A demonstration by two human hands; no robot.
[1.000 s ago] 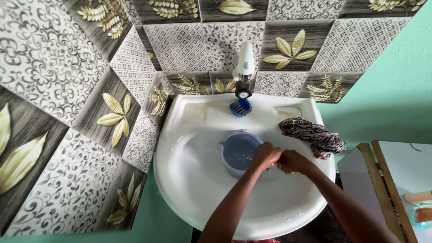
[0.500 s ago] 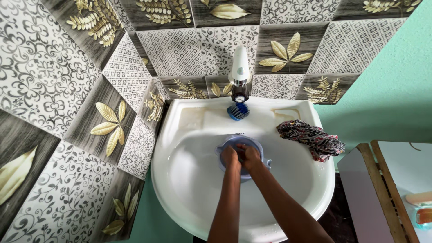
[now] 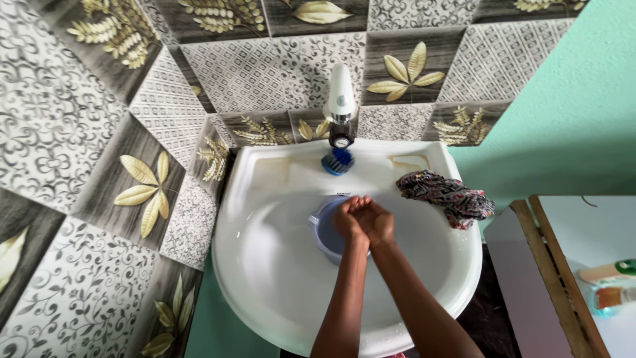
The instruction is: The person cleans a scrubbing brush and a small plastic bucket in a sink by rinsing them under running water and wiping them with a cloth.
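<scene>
Lying beneath cupped fingers (image 3: 358, 207): grey mug (image 3: 324, 233)

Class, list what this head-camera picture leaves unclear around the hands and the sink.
- Inside of the blue mug: mostly covered by the left hand and right hand.
- Anything between the palms: hidden, hands pressed together.
- Bottles at right: cut by the edge.
- Sink drain: hidden by mug.

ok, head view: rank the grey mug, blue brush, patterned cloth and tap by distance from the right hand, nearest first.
1. Grey mug: directly under the right hand, in the basin.
2. Blue brush: on the sink's back ledge, below the tap.
3. Patterned cloth: on the sink's right rim; too close to call against the brush.
4. Tap: behind the brush, at the tiled wall.
</scene>
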